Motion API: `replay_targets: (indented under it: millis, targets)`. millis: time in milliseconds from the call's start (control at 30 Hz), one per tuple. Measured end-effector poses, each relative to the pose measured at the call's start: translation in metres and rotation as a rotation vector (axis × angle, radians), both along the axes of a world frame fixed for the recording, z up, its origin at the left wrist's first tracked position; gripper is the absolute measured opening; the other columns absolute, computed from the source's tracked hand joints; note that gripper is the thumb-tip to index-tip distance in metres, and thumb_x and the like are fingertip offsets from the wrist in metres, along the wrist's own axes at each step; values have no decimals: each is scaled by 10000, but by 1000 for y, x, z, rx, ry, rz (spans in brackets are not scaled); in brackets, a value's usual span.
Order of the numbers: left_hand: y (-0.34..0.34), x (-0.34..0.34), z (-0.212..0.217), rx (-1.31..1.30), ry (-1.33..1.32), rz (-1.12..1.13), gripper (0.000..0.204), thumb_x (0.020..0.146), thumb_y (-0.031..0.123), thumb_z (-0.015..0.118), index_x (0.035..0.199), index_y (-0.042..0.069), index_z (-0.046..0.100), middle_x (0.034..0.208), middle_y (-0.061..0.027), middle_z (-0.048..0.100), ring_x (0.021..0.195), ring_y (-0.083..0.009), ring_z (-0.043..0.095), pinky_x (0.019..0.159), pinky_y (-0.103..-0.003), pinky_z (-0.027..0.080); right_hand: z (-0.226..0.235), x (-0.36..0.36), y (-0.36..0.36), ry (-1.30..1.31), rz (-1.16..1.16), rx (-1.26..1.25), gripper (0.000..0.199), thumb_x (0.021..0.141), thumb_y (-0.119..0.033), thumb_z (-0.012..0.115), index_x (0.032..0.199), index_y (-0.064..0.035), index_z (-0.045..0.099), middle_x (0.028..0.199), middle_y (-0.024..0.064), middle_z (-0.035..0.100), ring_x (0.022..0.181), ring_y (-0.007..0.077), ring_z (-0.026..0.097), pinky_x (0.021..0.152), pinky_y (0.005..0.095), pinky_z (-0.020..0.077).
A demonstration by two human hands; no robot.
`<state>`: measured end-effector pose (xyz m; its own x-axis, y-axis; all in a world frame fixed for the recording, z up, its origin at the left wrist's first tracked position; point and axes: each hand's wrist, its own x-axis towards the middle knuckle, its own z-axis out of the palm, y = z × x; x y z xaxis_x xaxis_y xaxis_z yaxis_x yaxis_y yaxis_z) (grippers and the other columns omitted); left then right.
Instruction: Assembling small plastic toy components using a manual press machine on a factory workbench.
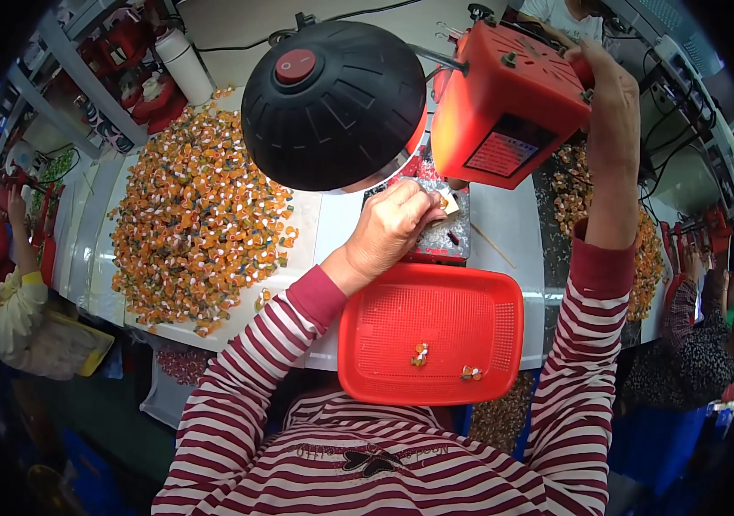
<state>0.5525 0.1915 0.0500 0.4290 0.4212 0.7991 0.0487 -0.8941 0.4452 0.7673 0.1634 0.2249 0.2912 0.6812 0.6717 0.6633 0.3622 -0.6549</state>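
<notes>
My left hand [394,215] is closed in a pinch at the metal base [461,232] of a red bench press. What lies between its fingertips is too small and covered to make out. Just beside those fingertips sits a small pale block [448,199]. My right hand [612,90] is raised at the right side of the red press head [509,103], its fingers curled round a red handle [582,70] and partly hidden. Below my left hand stands a shallow red plastic basket [431,397], holding two small clusters of orange, white and green pieces [419,354].
A black dome lamp [332,103] with a red switch overhangs the work spot. To the left spreads a large heap of small orange, white and green pieces [199,215]. More pieces [646,267] lie right of my right forearm. A thin stick [493,245] rests beside the base. Other people work on both sides.
</notes>
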Motion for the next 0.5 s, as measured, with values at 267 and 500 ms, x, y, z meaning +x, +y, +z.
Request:
replay_targets:
  millis: [267, 500]
  targets:
    - [9, -4, 2, 95, 47, 16, 179, 692, 29, 717, 805, 0, 582, 701, -98, 558, 639, -252, 594, 555, -324, 497, -55, -59, -45, 160, 45, 50, 289, 909, -187, 388, 801, -6, 585, 583, -29, 486, 501, 11, 391, 433, 181, 282]
    - [10, -6, -3, 93, 32, 25, 142, 714, 37, 681, 761, 4, 551, 683, -96, 502, 627, -254, 557, 561, -341, 472, -81, -65, -46, 154, 29, 74, 262, 899, -156, 361, 830, -9, 567, 587, -24, 468, 504, 30, 382, 454, 190, 289]
